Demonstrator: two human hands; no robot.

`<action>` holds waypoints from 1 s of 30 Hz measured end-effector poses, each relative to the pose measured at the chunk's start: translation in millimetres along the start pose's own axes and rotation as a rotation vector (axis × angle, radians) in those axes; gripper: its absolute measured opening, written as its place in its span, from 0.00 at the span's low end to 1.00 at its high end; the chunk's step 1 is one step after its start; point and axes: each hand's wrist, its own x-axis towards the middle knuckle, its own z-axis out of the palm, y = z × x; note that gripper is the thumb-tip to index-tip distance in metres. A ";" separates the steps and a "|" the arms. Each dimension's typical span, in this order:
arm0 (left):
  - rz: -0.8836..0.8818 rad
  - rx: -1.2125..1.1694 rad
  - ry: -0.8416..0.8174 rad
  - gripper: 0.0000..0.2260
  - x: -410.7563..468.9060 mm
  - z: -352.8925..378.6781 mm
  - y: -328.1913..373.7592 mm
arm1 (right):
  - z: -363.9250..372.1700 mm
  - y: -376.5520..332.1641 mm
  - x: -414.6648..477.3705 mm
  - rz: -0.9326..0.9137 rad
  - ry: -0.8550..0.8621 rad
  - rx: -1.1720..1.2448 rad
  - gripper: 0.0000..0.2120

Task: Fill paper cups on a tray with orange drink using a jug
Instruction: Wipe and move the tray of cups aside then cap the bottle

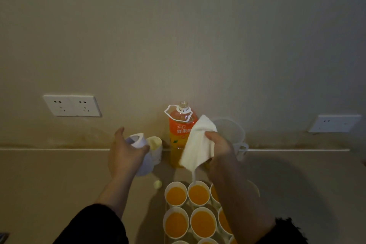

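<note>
Found the paper cups [198, 194] on the tray [166, 204] at the near bench [59, 174] edge already holding orange drink, with the clear jug [231, 130] set back against the wall behind the right hand [219, 148], seemingly done pouring. Noted the right hand pinching a white tissue [198, 144] above the far cups, judged ready for wiping drips, and the left hand [126, 154] curled round a white paper roll [137, 140] beside spare stacked cups [155, 148], probably steadying it. Read "鲜果橙" on the uncapped orange drink bottle [179, 134]; could not make out the smaller brand mark above.
</note>
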 end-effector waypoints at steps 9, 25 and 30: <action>-0.012 0.311 -0.102 0.40 28.9 31.7 -80.0 | -12.2 2.6 18.7 -0.039 0.085 0.140 0.14; 0.092 0.364 -0.208 0.46 100.5 74.8 -129.0 | -29.3 17.3 41.4 -0.016 0.191 0.169 0.21; 0.070 0.337 -0.221 0.45 99.9 79.2 -130.1 | -39.9 20.7 40.3 -0.026 0.212 0.203 0.21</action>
